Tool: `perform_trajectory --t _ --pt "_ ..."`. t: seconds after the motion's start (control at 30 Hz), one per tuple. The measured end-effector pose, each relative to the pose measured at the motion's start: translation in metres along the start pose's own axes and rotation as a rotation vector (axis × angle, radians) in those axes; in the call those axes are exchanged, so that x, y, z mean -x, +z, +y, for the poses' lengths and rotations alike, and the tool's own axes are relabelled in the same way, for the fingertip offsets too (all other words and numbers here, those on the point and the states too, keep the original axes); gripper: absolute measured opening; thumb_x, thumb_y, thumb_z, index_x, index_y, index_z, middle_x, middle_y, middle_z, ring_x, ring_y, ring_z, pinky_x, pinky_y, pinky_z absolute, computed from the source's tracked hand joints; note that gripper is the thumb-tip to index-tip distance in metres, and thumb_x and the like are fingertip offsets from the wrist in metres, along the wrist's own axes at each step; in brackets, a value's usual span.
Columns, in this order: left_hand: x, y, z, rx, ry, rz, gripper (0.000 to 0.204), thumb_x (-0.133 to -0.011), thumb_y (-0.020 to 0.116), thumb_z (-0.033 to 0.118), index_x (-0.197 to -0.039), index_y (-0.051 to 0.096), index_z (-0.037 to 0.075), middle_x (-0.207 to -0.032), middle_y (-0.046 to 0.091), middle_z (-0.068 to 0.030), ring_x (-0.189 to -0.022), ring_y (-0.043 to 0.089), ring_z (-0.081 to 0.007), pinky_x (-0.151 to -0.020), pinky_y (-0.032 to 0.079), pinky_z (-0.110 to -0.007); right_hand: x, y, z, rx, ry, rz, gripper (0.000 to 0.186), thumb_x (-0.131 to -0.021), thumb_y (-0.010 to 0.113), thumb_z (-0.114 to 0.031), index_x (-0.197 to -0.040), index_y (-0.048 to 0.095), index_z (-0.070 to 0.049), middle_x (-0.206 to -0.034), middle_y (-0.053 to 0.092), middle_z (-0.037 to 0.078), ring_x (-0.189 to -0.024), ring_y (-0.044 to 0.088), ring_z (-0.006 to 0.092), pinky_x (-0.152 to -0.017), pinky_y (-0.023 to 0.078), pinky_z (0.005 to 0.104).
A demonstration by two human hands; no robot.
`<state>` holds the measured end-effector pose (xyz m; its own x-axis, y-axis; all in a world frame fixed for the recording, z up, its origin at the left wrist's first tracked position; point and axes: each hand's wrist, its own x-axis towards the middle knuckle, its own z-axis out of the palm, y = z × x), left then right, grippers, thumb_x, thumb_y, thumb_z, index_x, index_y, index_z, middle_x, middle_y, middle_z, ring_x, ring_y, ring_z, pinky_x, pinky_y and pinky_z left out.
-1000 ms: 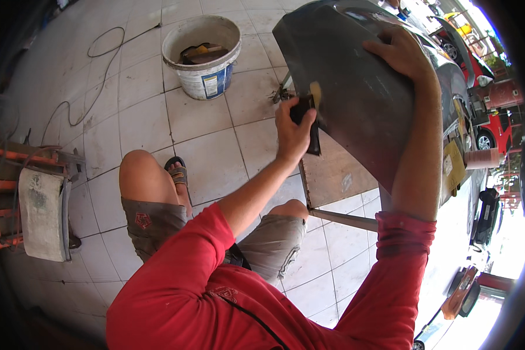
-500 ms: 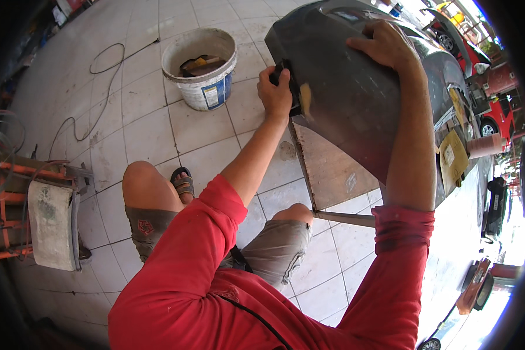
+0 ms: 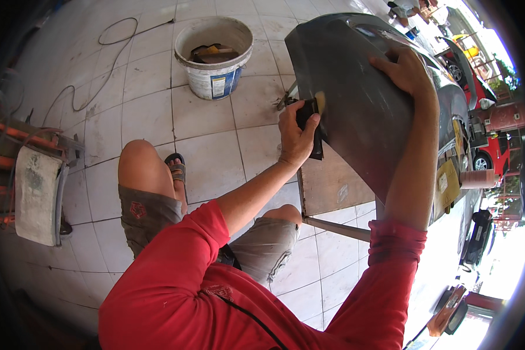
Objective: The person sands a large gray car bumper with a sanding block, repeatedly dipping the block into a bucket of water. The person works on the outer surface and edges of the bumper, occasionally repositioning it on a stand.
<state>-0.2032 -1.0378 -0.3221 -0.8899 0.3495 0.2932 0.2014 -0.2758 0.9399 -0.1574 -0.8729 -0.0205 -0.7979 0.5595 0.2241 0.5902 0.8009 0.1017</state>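
A dark grey car body panel, which looks like a bumper, stands in front of me with scuffs and pale scratches on its face. My left hand is closed round a black sanding block, held against the panel's left edge. Just above the block, a small tan patch shows on that edge. Higher up on the right, my right hand lies on the panel with its thumb stretched out; some of its fingertips are hard to see.
A brown board on a stand is under the panel. Beyond my left knee stands a white bucket with dark pieces inside. A thin hose snakes over the tiles. An orange frame is at far left; parked cars line the right.
My left hand has slid the sanding block down along the panel's left edge, toward me. My right hand stays on the panel. The whole view has shifted a little.
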Motion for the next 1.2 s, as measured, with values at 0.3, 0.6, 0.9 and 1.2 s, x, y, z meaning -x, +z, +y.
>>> perform_trajectory --t 0.3,0.6,0.9,1.2 --pt "-0.009 -0.010 0.000 -0.113 0.096 0.050 0.045 -0.098 0.075 0.029 -0.132 0.062 0.004 -0.122 0.063 -0.0208 -0.122 0.055 -0.0373 -0.109 0.040 -0.049 -0.004 0.004 -0.008 -0.062 -0.003 -0.026 0.063 -0.084 0.078 -0.055 -0.108 0.082 0.002 -0.097 0.080 0.025 -0.093 0.079 0.0359 -0.094 0.058 0.0455" --pt "-0.010 -0.020 -0.008 -0.206 0.099 0.017 0.046 -0.098 0.074 0.025 -0.135 0.060 0.002 -0.128 0.062 -0.0222 -0.123 0.057 -0.0395 -0.108 0.041 -0.051 -0.006 0.008 -0.008 -0.067 -0.076 0.022 0.063 -0.084 0.078 -0.055 -0.106 0.082 0.004 -0.094 0.079 0.026 -0.089 0.079 0.0364 -0.093 0.059 0.0456" --pt "0.015 -0.016 0.011 -0.137 0.078 -0.036 0.042 -0.101 0.072 0.025 -0.134 0.058 0.004 -0.129 0.058 -0.0218 -0.125 0.054 -0.0392 -0.108 0.042 -0.050 0.000 -0.005 -0.007 -0.060 -0.018 -0.038 0.063 -0.084 0.078 -0.056 -0.107 0.082 0.003 -0.095 0.079 0.026 -0.091 0.079 0.0360 -0.092 0.059 0.0459" --pt "0.033 -0.013 0.019 -0.144 0.008 -0.067 0.048 -0.102 0.070 0.026 -0.140 0.052 0.002 -0.133 0.055 -0.0256 -0.128 0.052 -0.0413 -0.108 0.040 -0.051 0.001 -0.003 -0.004 -0.064 -0.049 -0.010 0.063 -0.084 0.078 -0.056 -0.105 0.082 0.004 -0.095 0.078 0.026 -0.090 0.078 0.0363 -0.093 0.058 0.0452"
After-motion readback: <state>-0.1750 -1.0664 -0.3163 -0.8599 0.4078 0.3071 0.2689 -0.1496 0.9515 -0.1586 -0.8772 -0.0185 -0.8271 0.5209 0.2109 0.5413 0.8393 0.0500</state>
